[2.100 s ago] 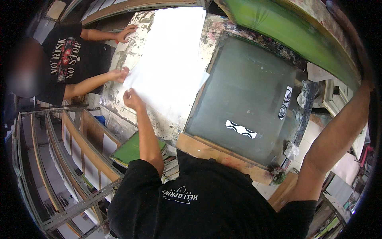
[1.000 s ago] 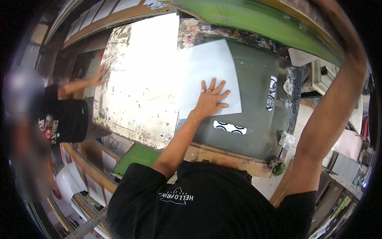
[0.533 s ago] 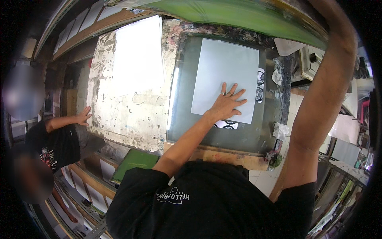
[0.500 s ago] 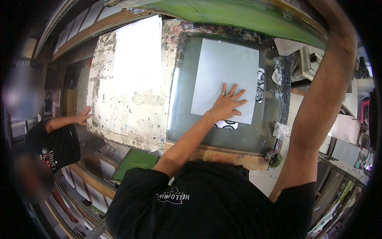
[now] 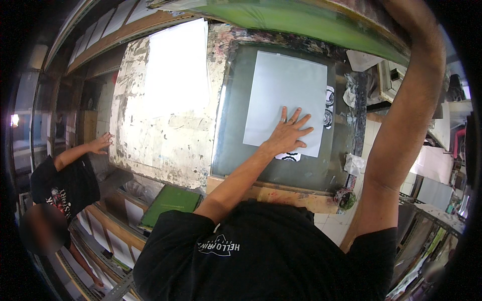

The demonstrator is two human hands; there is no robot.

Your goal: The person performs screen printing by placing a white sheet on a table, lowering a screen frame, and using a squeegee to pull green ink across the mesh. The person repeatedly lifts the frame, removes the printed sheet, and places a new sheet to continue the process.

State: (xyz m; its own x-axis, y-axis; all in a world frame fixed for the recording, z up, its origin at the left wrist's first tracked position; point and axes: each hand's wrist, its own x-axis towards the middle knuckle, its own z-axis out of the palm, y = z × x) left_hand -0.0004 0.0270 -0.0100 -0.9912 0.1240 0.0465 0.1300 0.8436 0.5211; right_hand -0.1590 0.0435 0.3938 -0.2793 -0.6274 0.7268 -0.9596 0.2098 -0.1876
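My left hand lies flat with spread fingers on a white sheet of paper. The paper rests on a dark glass-like panel set in a stained worktable. Pieces with black round prints peek out from under its right and lower edges. My right arm reaches up to the wooden edge of a raised green screen. At the top rim the right hand shows only in part, its fingers out of sight.
White paper sheets lie on the paint-spotted board at left. A co-worker's hand is near that board's left edge. A green book-like item sits below. Crumpled white scraps and a tape roll lie along the right side.
The co-worker's hand has lifted slightly off the board's edge and shifted left. My left hand stays flat on the paper, and my right arm stays raised at the green screen.
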